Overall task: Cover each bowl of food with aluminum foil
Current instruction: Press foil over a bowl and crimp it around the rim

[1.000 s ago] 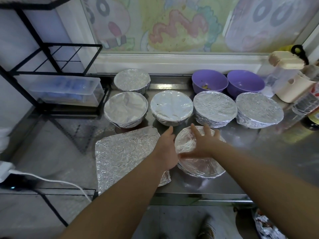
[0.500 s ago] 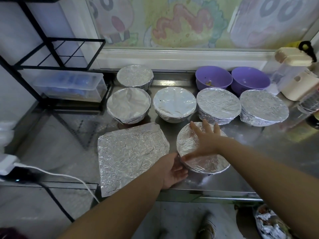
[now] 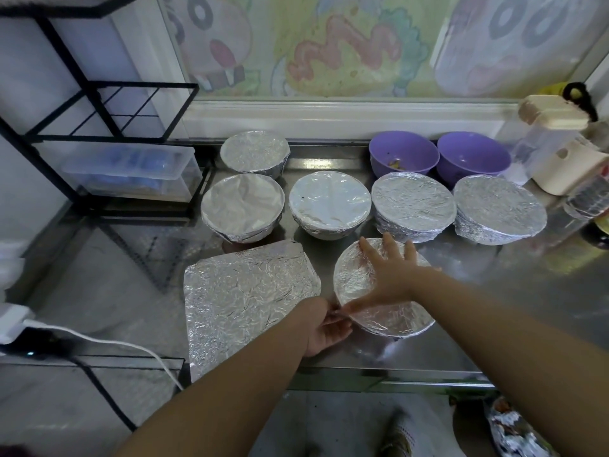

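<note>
Nearest the front edge of the steel table (image 3: 461, 344) stands a bowl covered in foil (image 3: 389, 321). My right hand (image 3: 389, 275) lies flat on its top, fingers spread. At the bowl's near-left rim my left hand (image 3: 324, 328) curls its fingers round the foil edge. Behind it stand several more foil-covered bowls, such as one in the middle (image 3: 329, 201) and one at the right (image 3: 499, 211). Two purple bowls (image 3: 403, 153) (image 3: 473, 156) at the back are uncovered. A square crinkled foil sheet (image 3: 244, 298) lies left of my hands.
A black wire rack (image 3: 108, 113) holding a clear plastic box (image 3: 131, 169) stands at the left. A white plug and cable (image 3: 82, 334) run at the lower left. Cream-lidded containers (image 3: 557, 153) crowd the right back corner. Crumpled foil (image 3: 514, 430) lies below the table edge.
My left hand slid from the bowl's upper left side down to its near-left rim and curled there. My right hand stayed flat on the bowl's top.
</note>
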`<state>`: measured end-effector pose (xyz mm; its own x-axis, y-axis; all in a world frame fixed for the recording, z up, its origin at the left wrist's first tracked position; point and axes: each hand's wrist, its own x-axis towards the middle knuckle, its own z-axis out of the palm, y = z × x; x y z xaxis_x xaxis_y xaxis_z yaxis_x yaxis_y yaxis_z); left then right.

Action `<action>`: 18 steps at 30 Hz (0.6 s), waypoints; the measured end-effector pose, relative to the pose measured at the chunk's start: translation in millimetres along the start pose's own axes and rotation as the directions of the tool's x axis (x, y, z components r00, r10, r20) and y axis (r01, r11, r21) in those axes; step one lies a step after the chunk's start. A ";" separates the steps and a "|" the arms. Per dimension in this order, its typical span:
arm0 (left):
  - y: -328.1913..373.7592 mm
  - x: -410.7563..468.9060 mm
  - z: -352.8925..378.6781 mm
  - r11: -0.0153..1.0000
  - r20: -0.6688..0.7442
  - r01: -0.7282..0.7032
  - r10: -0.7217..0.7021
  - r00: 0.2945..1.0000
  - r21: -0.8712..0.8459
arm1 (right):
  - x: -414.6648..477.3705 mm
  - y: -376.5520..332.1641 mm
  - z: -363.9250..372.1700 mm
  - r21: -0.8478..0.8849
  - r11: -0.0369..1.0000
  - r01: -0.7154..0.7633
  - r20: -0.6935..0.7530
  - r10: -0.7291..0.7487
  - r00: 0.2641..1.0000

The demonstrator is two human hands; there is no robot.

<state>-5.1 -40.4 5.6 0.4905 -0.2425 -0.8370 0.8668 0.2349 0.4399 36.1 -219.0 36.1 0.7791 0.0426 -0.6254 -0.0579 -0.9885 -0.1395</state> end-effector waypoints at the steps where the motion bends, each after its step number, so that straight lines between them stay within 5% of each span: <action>1: 0.6 -0.8 -2.1 1.000 -0.002 -0.017 0.017 1.000 0.010 | 0.0 0.2 0.2 -0.001 1.000 0.001 -0.001 -0.001 1.000; 12: -8.0 -8.8 -28.6 0.904 0.262 -0.282 0.201 0.944 0.320 | 3.8 1.7 1.1 -0.026 1.000 -0.007 0.000 0.007 1.000; 15: -15.9 -0.1 -38.9 0.679 0.294 -0.460 0.355 0.888 0.571 | 5.1 1.9 1.9 -0.033 0.999 -0.008 -0.004 0.008 1.000; 18: -26.4 1.6 -44.2 0.538 0.350 -0.601 0.500 0.792 0.591 | 6.1 2.6 2.7 -0.031 0.999 -0.008 -0.007 0.007 1.000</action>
<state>-31.2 -5.4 -21.8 0.8535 -0.4043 -0.3288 0.2245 -0.2841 0.9321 39.0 -220.9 29.8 0.7828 0.0343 -0.6214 -0.0447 -0.9928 -0.1111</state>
